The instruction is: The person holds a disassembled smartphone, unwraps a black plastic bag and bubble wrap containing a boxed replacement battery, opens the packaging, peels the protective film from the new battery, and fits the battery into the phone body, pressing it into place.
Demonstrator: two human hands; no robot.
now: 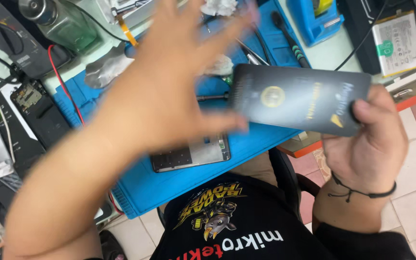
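Sitting across the bench, the blue repair mat (246,144) carries an opened phone (191,155), insides exposed, not closed up. Above it, left hand (169,91) is spread, empty; right hand (364,139) grips the dark back cover (299,98).

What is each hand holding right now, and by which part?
The right hand holds a flat dark panel by its right-hand short end, thumb on its face. The left hand, blurred and spread open, holds nothing.
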